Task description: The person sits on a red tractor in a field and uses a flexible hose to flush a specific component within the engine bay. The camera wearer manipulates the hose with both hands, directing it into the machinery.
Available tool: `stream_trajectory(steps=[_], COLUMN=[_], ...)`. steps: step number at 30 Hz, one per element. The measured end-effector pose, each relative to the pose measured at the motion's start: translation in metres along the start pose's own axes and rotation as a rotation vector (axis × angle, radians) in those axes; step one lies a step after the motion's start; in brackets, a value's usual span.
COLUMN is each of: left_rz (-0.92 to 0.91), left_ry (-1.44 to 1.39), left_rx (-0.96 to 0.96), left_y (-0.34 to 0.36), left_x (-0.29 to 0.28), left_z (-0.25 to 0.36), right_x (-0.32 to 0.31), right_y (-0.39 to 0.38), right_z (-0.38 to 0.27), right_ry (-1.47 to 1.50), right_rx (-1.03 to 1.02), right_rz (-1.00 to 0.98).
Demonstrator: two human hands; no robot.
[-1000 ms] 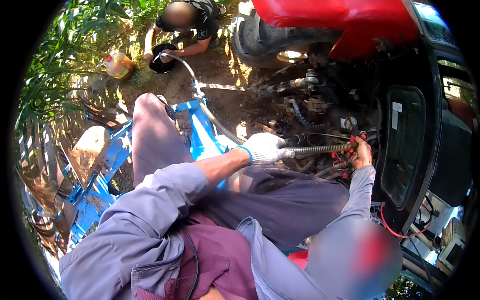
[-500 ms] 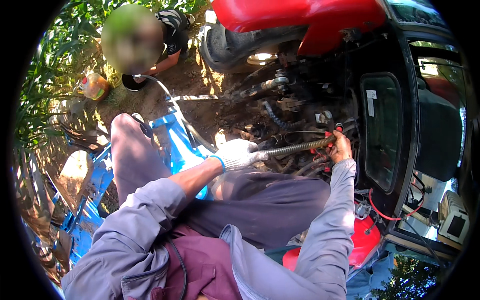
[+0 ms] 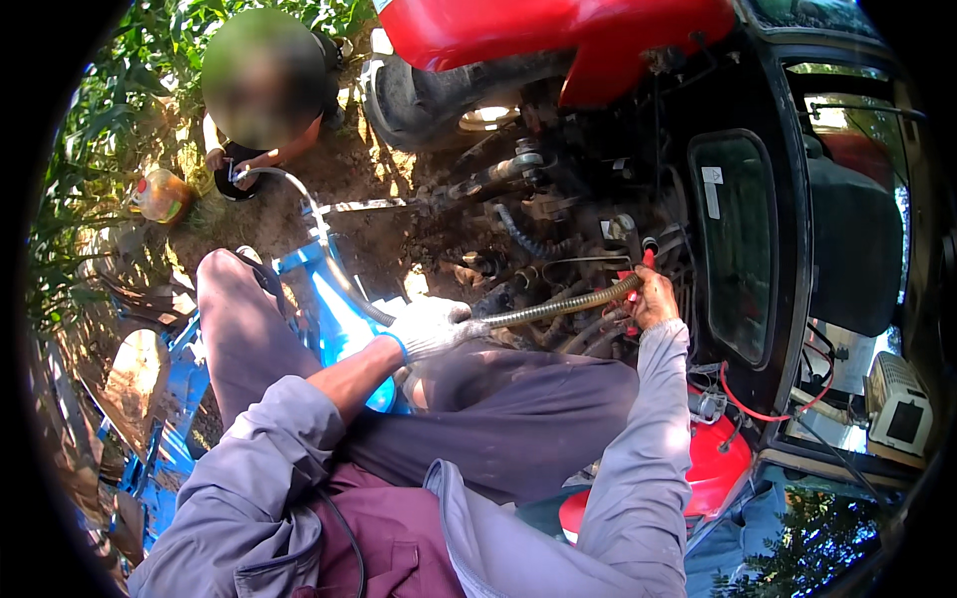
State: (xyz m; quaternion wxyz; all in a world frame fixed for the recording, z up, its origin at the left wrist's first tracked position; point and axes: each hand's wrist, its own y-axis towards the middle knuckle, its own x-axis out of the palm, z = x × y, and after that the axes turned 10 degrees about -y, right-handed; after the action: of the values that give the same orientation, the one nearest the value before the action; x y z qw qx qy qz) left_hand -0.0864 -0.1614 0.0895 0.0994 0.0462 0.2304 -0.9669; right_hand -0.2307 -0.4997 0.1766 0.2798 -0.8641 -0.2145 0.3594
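My left hand (image 3: 434, 327), in a white knit work glove with a blue cuff, is wrapped round a long ribbed metallic hose (image 3: 563, 305). Bare and dirty, my right hand (image 3: 655, 299) is closed at the hose's right end, beside red fittings (image 3: 649, 257) on the back of a tractor. Its fingers partly hide that end. From my glove the hose curves away to the far left, where a crouching co-worker's hands (image 3: 231, 167) hold its other end by a small dark container.
A red fender (image 3: 558, 30) and a big tyre (image 3: 414, 105) stand at the far side. The black cab (image 3: 733, 249) rises on the right. Blue implement frames (image 3: 334, 309) lie beside my legs. A plastic jug (image 3: 161, 196) sits on the ground by tall green plants.
The whole view has shifted a little, so the tractor sits further left. My left hand has come slightly left and nearer with the hose. Both co-worker's hands now show at the far end.
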Motion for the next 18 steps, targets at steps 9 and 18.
stream_trajectory(steps=[9, 18], left_rz=[-0.005, 0.011], left_ry=[0.048, 0.089], left_rx=[0.053, 0.066], left_y=[0.005, 0.0], left_x=[-0.003, 0.0], left_z=[-0.001, 0.009], right_x=[-0.013, -0.026], right_y=[0.001, -0.005], right_z=[0.005, 0.01], right_ry=[0.036, 0.138], right_rx=[-0.039, -0.056], right_rz=[-0.035, -0.034])
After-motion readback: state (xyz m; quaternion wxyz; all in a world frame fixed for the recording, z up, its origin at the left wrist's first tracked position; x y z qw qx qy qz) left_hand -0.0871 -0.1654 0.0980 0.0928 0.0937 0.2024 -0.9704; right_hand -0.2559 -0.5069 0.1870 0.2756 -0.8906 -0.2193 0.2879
